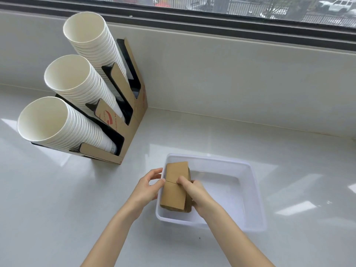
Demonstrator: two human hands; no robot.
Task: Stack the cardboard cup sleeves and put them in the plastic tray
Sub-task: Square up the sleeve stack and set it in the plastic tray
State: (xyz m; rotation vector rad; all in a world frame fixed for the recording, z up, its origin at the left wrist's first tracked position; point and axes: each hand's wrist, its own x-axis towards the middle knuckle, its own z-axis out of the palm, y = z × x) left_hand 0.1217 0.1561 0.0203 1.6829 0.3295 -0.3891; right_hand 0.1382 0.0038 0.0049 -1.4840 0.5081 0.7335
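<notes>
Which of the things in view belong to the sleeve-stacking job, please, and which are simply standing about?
Part of the job:
cardboard sleeve stack
plastic tray
left hand
right hand

Just standing about:
cardboard cup holder
three stacks of white paper cups

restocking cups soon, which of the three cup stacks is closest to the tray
The front cup stack, lowest in the cardboard holder; the other two sit behind it, farther from the tray.
</notes>
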